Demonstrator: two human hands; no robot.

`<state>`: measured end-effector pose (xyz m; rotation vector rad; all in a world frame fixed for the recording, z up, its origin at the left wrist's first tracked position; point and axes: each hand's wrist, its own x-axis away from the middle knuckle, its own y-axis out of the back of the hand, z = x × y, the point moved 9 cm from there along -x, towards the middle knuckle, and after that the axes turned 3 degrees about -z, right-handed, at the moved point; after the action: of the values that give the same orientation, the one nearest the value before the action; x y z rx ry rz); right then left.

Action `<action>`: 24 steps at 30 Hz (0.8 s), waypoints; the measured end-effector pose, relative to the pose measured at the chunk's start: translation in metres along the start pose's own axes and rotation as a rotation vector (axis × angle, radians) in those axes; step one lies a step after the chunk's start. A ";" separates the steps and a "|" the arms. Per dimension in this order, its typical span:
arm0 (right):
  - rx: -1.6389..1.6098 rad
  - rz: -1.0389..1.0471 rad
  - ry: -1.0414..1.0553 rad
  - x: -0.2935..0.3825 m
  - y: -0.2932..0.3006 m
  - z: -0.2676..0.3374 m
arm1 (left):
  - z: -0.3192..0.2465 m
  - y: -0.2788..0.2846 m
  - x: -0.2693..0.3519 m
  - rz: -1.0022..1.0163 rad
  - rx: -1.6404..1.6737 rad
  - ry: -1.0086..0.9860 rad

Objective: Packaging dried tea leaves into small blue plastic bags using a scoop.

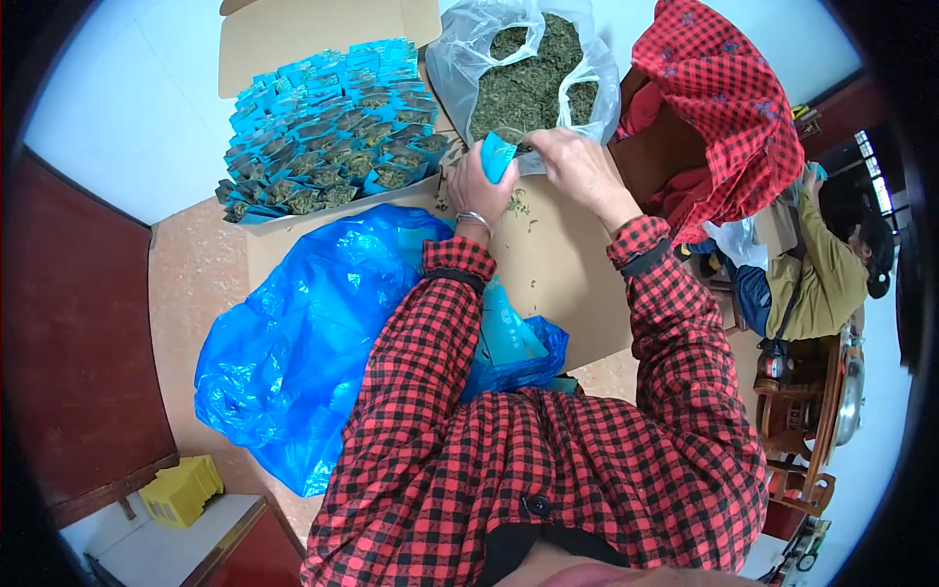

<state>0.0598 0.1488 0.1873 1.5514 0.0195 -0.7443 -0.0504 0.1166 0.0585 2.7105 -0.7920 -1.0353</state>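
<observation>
A small teal packet (499, 155) is gripped in my left hand (477, 194), upright just in front of a translucent plastic bag (458, 62). My right hand (579, 165) is at the bag's near edge, beside the packet, with fingers bent together; what they hold, if anything, is hidden. Dried, chopped green leaves (524, 92) fill the bag. To the left, a cardboard tray (323, 213) carries rows of teal packets (359, 165), the nearer ones open at the top with leaf showing.
A cardboard sheet (572, 293) with leaf crumbs lies below my hands. Blue plastic bags (315, 308) and flat teal packets (506, 330) are near my lap. Checked red cloth (726, 95) covers something at right. Another person (821, 271) sits beyond. A yellow object (180, 491) rests lower left.
</observation>
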 end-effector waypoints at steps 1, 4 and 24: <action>-0.005 0.012 0.061 0.000 -0.003 0.007 | 0.000 0.002 0.000 -0.021 0.018 0.007; 0.004 0.039 0.080 0.001 0.002 0.003 | -0.002 0.001 0.002 -0.020 0.040 0.002; -0.004 -0.064 0.061 -0.003 0.039 0.021 | -0.010 0.015 0.003 -0.087 0.132 -0.081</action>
<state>0.0651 0.1255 0.2246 1.5751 0.1161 -0.7462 -0.0479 0.1015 0.0688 2.8528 -0.7885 -1.1565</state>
